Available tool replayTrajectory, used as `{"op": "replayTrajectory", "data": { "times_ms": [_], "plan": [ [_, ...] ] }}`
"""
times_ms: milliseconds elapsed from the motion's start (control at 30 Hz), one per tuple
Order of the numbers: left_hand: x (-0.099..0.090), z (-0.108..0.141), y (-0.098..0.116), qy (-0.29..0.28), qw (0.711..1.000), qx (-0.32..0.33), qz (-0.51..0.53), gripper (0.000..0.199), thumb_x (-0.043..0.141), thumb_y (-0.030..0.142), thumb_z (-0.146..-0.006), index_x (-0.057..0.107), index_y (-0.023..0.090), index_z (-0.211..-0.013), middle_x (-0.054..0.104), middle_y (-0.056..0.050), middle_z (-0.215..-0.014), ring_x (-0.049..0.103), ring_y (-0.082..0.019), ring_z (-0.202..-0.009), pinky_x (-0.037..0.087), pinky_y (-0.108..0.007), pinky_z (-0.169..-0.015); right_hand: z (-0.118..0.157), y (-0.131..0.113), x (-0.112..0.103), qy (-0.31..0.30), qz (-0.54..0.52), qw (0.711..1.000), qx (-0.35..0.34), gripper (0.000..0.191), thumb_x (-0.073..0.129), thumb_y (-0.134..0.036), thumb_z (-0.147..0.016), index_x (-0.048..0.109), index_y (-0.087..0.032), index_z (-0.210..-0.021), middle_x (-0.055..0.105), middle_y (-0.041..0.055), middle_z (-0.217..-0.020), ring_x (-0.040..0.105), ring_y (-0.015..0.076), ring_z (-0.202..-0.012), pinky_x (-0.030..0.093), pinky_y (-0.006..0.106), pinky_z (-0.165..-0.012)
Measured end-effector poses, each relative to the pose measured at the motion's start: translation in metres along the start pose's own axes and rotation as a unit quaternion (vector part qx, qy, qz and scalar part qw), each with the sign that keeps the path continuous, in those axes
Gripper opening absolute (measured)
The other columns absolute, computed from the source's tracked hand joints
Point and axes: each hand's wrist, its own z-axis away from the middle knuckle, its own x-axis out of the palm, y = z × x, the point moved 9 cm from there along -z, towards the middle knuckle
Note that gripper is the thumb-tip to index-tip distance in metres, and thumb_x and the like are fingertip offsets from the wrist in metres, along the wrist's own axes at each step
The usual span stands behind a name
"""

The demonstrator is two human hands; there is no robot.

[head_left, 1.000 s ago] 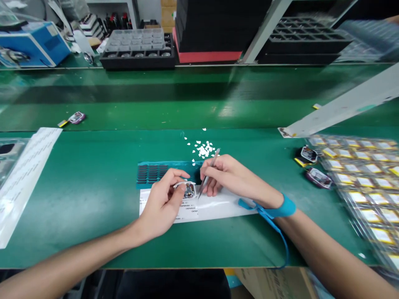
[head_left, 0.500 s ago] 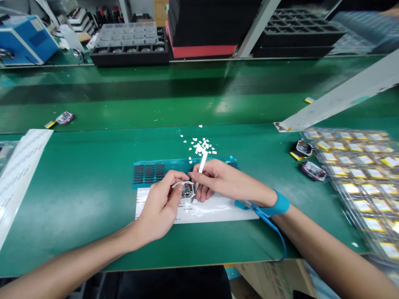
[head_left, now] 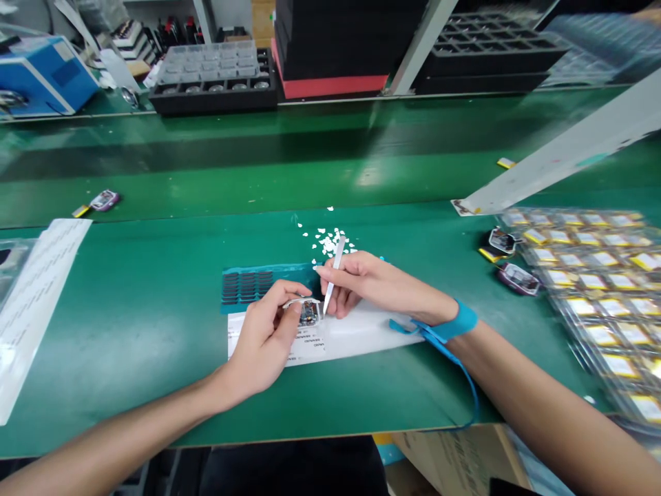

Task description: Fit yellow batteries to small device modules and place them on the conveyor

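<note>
My left hand (head_left: 266, 337) is closed round a small white-framed device casing (head_left: 308, 312) with a circuit board showing inside. In my right hand (head_left: 356, 279) is a pair of tweezers (head_left: 334, 275), pinched between thumb and fingers, the tips pointing down beside the casing's right edge. Whether they touch the casing I cannot tell. Beneath both hands lies a white printed sheet (head_left: 310, 350). Behind it is a blue sheet with rows of dark strips (head_left: 248, 286). Small white scraps (head_left: 329, 242) are scattered just beyond my right hand. A blue wrist strap (head_left: 461, 322) circles my right wrist.
Clear trays of yellow-edged battery cells (head_left: 593, 282) stand at the right. Nearby lie a black device (head_left: 500, 242) and a purple device (head_left: 518, 279). A slanted white post (head_left: 562, 151) rises behind them. Another white printed strip (head_left: 44, 296) lies at the left.
My right hand and the tweezers have lifted slightly away from me, with the tips now higher beside the casing. The white sheet's right part has shifted a little. My left hand keeps its hold.
</note>
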Motion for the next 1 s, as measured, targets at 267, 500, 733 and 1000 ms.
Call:
{"op": "replayTrajectory", "data": {
  "times_ms": [267,500,733,1000],
  "plan": [
    [-0.001,-0.003,0.014,-0.012,0.999,0.000,0.052,0.015,0.058,0.025,-0.087,0.065,0.015,-0.096,0.051,0.003,-0.063,0.039,-0.008,-0.051,0.028,-0.021,-0.046,0.018,-0.033,-0.036,0.218,-0.038,0.961,-0.165,0.047,0.064,-0.062,-0.089,0.059,-0.018,-0.074,0.068,0.0020,-0.058,0.065,0.0122,-0.048,0.055,0.021,-0.047],
    [0.015,0.001,0.019,-0.077,0.988,-0.018,0.131,0.029,0.068,0.015,-0.074,0.062,0.012,-0.103,0.065,-0.004,-0.086,0.058,-0.012,-0.072,0.047,-0.021,-0.059,0.030,-0.043,-0.003,0.169,-0.040,0.966,-0.190,0.043,0.057,-0.058,-0.095,0.056,-0.019,-0.077,0.068,0.0017,-0.058,0.064,0.0121,-0.046,0.053,0.021,-0.045],
    [0.016,0.002,0.017,-0.068,0.990,-0.012,0.120,0.027,0.068,0.017,-0.077,0.066,0.012,-0.104,0.069,-0.006,-0.089,0.062,-0.014,-0.077,0.050,-0.021,-0.061,0.026,-0.036,0.005,0.167,-0.025,0.966,-0.195,0.040,0.054,-0.052,-0.098,0.057,-0.018,-0.077,0.068,0.0020,-0.060,0.061,0.0088,-0.042,0.048,0.016,-0.041],
    [0.017,0.003,0.015,-0.059,0.991,-0.011,0.118,0.033,0.067,0.017,-0.079,0.067,0.013,-0.111,0.072,-0.007,-0.094,0.065,-0.015,-0.079,0.051,-0.021,-0.061,0.026,-0.035,0.005,0.176,-0.018,0.964,-0.199,0.037,0.053,-0.048,-0.100,0.057,-0.018,-0.078,0.068,0.0019,-0.059,0.060,0.0083,-0.042,0.047,0.016,-0.041]
  ]
}}
